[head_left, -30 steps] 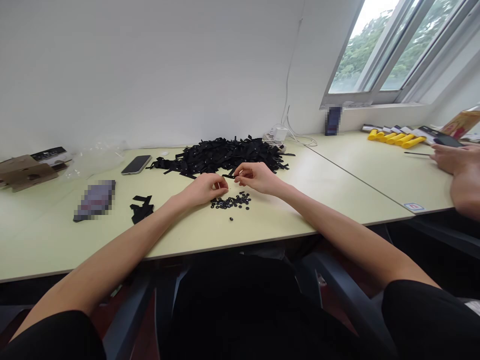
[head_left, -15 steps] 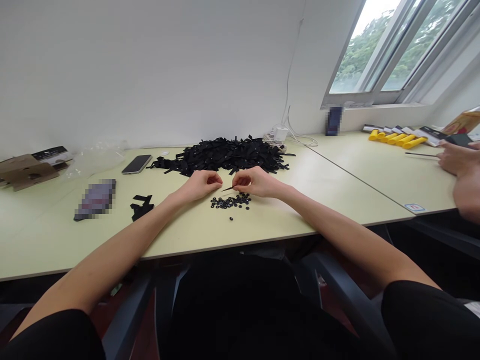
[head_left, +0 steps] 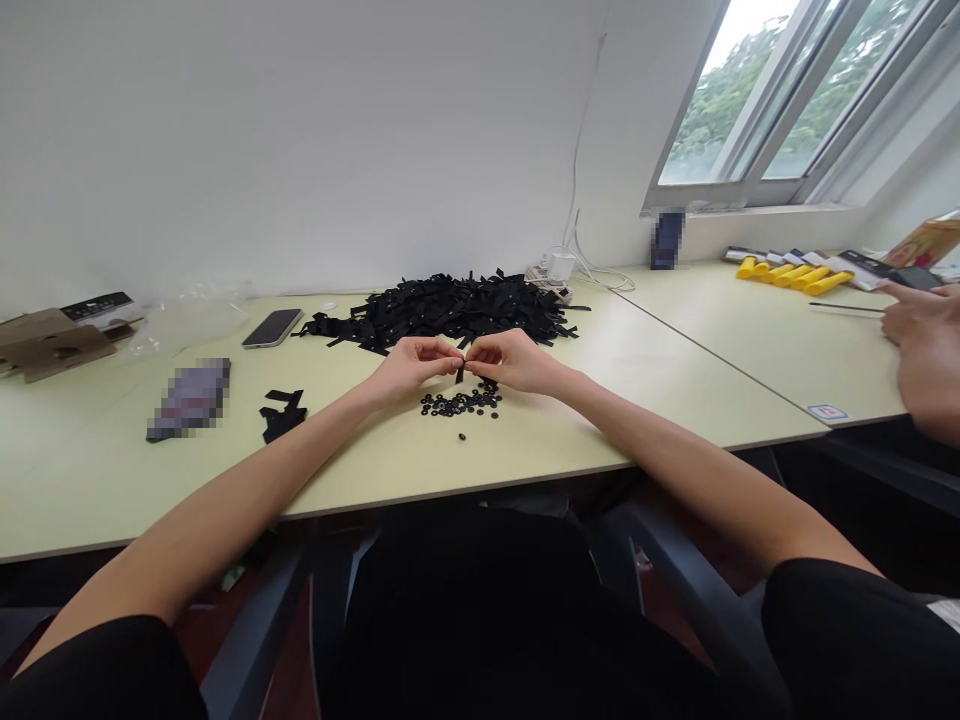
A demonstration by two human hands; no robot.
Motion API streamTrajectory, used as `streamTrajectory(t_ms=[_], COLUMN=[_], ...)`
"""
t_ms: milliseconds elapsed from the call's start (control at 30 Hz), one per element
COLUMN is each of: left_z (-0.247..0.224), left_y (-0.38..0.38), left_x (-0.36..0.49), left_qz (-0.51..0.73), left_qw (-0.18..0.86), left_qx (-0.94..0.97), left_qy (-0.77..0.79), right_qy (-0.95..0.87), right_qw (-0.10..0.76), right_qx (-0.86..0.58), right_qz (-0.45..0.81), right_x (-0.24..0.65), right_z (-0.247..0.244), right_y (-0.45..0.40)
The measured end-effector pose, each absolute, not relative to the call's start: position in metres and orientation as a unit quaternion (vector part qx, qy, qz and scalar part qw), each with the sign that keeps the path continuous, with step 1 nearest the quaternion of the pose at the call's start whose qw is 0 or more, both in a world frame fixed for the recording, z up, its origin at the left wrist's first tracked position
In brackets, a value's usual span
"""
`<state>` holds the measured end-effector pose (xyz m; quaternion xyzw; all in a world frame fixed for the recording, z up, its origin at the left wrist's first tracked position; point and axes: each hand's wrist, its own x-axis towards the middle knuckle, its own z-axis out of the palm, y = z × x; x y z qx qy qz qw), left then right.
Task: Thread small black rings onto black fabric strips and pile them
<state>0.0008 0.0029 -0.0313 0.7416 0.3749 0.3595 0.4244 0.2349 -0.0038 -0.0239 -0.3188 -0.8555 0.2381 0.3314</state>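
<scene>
My left hand and my right hand meet at the fingertips, both pinching a small black strip that hangs down between them. Just below lie several small round black discs in a loose cluster, and one more black piece sits apart, nearer the table's front edge. Behind my hands is a large heap of black strips. A smaller group of black strips lies to the left, beside my left forearm.
A phone, clear plastic and cardboard lie at the left, with a blurred packet. White cables run behind. Yellow tubes and another person's hand are at the right.
My left hand has moved right and its fingertips now meet my right hand's at the strip. The strip was angled in my right hand alone and now hangs down.
</scene>
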Motion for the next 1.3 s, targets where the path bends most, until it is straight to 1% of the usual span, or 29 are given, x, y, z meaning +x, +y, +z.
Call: streamTrajectory(t_ms=[300, 467, 667, 800, 867, 967, 1100, 1200, 1300], left_z=[-0.025, -0.026, -0.027, -0.031, -0.033, -0.035, -0.033, -0.027, -0.022], left_y=[-0.007, -0.003, -0.001, -0.002, -0.003, -0.004, -0.008, -0.010, -0.010], left_x=[0.004, 0.003, 0.001, 0.002, 0.003, 0.004, 0.004, 0.003, 0.002], left_qz=[0.354, 0.386, 0.374, 0.362, 0.359, 0.331, 0.253, 0.221, 0.197], left_qw=[0.409, 0.351, 0.312, 0.310, 0.286, 0.246, 0.247, 0.237, 0.218], left_qx=[0.762, 0.773, 0.787, 0.798, 0.808, 0.833, 0.872, 0.897, 0.914], left_qy=[0.355, 0.360, 0.378, 0.370, 0.369, 0.368, 0.338, 0.302, 0.280], right_qy=[-0.842, -0.839, -0.838, -0.842, -0.849, -0.855, -0.841, -0.838, -0.844], right_qw=[0.349, 0.348, 0.355, 0.333, 0.319, 0.317, 0.338, 0.346, 0.334], right_qx=[-0.346, -0.325, -0.325, -0.330, -0.328, -0.346, -0.389, -0.395, -0.392], right_qz=[0.220, 0.264, 0.258, 0.266, 0.262, 0.222, 0.161, 0.149, 0.149], right_x=[0.235, 0.234, 0.233, 0.234, 0.234, 0.235, 0.238, 0.238, 0.237], right_z=[-0.027, -0.025, -0.022, -0.024, -0.025, -0.023, -0.021, -0.020, -0.021], right_y=[0.002, -0.002, -0.005, -0.003, -0.002, 0.000, 0.003, 0.003, 0.002])
